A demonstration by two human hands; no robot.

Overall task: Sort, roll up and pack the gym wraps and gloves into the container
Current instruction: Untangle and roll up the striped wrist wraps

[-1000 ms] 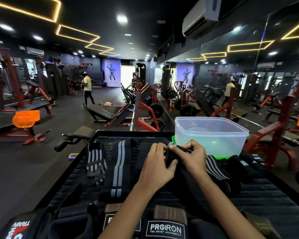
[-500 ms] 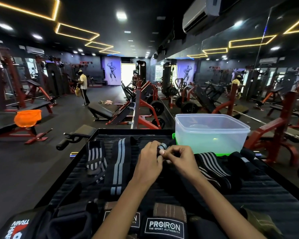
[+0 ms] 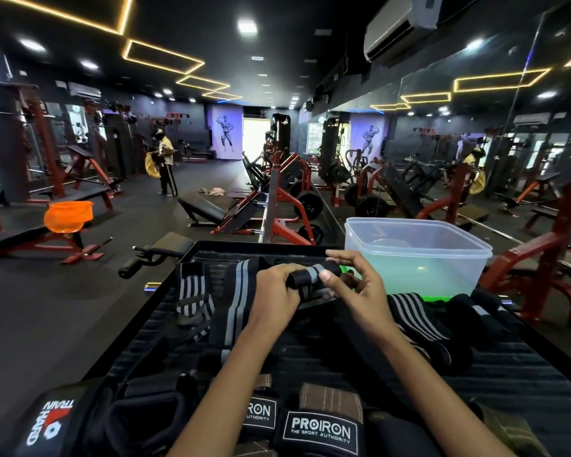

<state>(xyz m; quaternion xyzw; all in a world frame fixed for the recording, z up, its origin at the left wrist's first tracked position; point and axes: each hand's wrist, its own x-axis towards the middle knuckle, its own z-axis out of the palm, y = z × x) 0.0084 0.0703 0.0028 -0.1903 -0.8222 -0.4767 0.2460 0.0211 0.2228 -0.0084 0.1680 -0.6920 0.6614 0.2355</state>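
Note:
My left hand (image 3: 276, 288) and my right hand (image 3: 353, 285) together grip a black wrap with grey stripes (image 3: 307, 275), partly rolled into a short cylinder above the black ribbed table (image 3: 508, 374). The clear plastic container (image 3: 442, 255) stands at the table's far right, just beyond my right hand. A flat striped wrap (image 3: 241, 298) lies left of my left hand, and a bunched striped wrap (image 3: 193, 291) lies further left. More striped wraps (image 3: 416, 311) are piled right of my right wrist. Black PROIRON gloves (image 3: 320, 430) sit at the near edge.
A black glove with red and white print (image 3: 47, 423) lies at the near left corner. Red gym machines and benches fill the floor beyond the table. A person in a yellow shirt (image 3: 165, 166) stands far off at the left. An orange bin (image 3: 68, 216) rests on a bench.
The wrap between my hands has grown into a thicker roll and sits higher. My right hand has opened its fingers over the roll's right end.

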